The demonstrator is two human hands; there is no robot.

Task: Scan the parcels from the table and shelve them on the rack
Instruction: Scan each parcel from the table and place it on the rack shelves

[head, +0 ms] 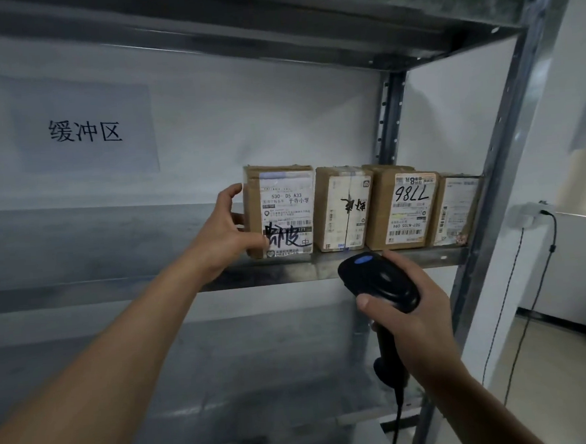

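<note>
The right hand is gripping a black scanner by its handle, nose aiming up at the shelf, cord hanging down. The left hand is grasping the leftmost parcel, thumb on its label, fingers around its left side. It is standing upright, label facing out, touching three more parcels lined up to the right against the rack post. A paper sign is hanging on the wall behind.
</note>
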